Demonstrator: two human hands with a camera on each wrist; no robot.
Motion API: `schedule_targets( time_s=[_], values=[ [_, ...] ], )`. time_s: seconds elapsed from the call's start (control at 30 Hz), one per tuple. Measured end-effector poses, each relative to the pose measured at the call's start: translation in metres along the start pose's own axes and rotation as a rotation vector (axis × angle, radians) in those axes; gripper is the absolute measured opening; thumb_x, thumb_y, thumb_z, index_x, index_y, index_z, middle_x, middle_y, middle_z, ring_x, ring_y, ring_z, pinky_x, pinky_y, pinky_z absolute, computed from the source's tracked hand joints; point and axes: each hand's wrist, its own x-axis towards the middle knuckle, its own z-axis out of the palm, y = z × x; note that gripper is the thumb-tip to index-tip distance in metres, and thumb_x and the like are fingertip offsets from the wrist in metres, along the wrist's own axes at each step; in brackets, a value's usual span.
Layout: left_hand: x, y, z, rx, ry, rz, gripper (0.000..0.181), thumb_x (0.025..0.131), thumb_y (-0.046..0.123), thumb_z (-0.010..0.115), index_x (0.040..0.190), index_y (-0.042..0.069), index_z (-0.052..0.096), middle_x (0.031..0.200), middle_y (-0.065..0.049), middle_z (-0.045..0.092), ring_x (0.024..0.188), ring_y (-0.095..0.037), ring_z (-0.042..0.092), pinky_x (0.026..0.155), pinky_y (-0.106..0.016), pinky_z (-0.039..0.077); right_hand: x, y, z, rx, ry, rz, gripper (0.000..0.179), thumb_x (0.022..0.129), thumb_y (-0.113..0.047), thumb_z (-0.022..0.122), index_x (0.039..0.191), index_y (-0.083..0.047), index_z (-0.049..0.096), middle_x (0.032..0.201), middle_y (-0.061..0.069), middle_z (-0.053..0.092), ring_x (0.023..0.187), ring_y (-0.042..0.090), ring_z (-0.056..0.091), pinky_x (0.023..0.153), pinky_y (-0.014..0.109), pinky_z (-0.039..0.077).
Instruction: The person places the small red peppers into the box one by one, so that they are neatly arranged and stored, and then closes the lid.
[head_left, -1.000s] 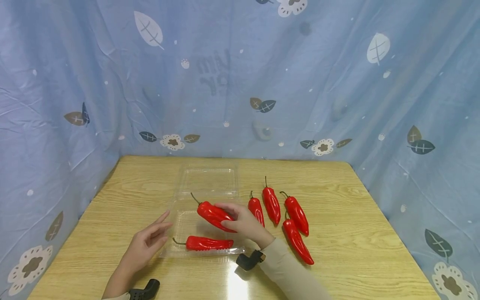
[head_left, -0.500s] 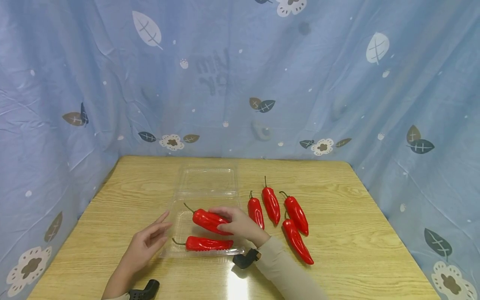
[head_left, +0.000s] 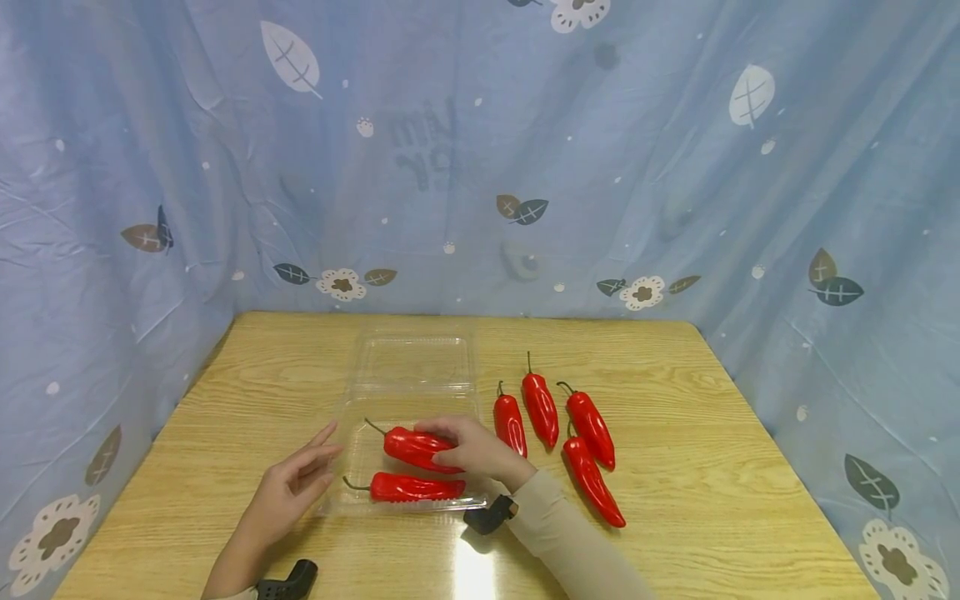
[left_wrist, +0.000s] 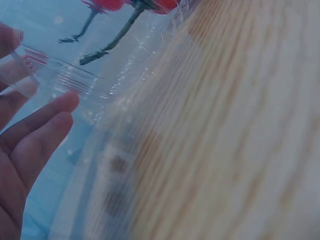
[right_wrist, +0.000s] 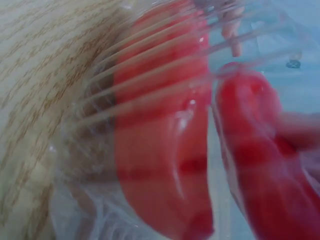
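My right hand [head_left: 480, 450] grips a red chili pepper [head_left: 408, 447] by its tip half, inside the base of a clear plastic clamshell box [head_left: 360, 454]. The stem points left. In front of it, along the near wall, lies another red pepper [head_left: 408, 487], also stem-left. Seen by the right wrist camera, the two peppers lie side by side, the near pepper [right_wrist: 160, 120] behind the ribbed wall and the held pepper [right_wrist: 265, 165] to its right. At the box's left side is my left hand [head_left: 288, 487], fingers loosely bent and holding nothing; whether its fingertips [left_wrist: 67, 102] touch the wall I cannot tell.
The box's lid [head_left: 412, 362] lies folded back, away from me. Right of the box several more peppers lie loose on the wooden table [head_left: 712, 467], one pepper [head_left: 510, 423] close to the box. A blue patterned curtain [head_left: 450, 150] surrounds the table's back and sides.
My right hand has moved slightly left and down, lowering the pepper into the box behind the near pepper. My left hand has stayed in place.
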Motion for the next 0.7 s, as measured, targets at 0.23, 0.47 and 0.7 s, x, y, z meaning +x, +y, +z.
schedule_targets(
  time_s=[0.23,0.47,0.7],
  values=[
    [-0.0010,-0.0001,-0.0014,0.002,-0.020,-0.015,0.033,0.085,-0.016,0.057,0.118,-0.016,0.055,0.142,-0.037,0.033,0.122,-0.001,0.051,0.095,-0.011,0.045,-0.0007,-0.0023,0.0016,-0.085,-0.028,0.015,0.047,0.085,0.000,0.063,0.129,-0.017,0.059,0.124,0.000,0.063,0.108,0.014,0.057,0.095,0.028,0.047],
    [-0.0020,-0.0006,0.0004,-0.011,0.004,0.019,0.035,0.084,-0.017,0.058,0.118,-0.013,0.056,0.141,-0.035,0.036,0.121,-0.003,0.052,0.095,-0.011,0.046,-0.0003,-0.0024,0.0027,-0.174,-0.066,-0.002,0.045,0.086,-0.001,0.063,0.128,-0.016,0.060,0.125,-0.003,0.063,0.113,0.011,0.055,0.101,0.027,0.045],
    [-0.0012,-0.0009,-0.0007,0.008,-0.011,-0.002,0.033,0.086,-0.014,0.058,0.118,-0.013,0.056,0.141,-0.036,0.035,0.122,-0.002,0.052,0.095,-0.011,0.046,0.0004,-0.0022,0.0016,-0.217,-0.082,-0.026,0.044,0.087,-0.002,0.063,0.128,-0.016,0.060,0.128,-0.004,0.061,0.117,0.011,0.054,0.104,0.027,0.043]
  ],
)
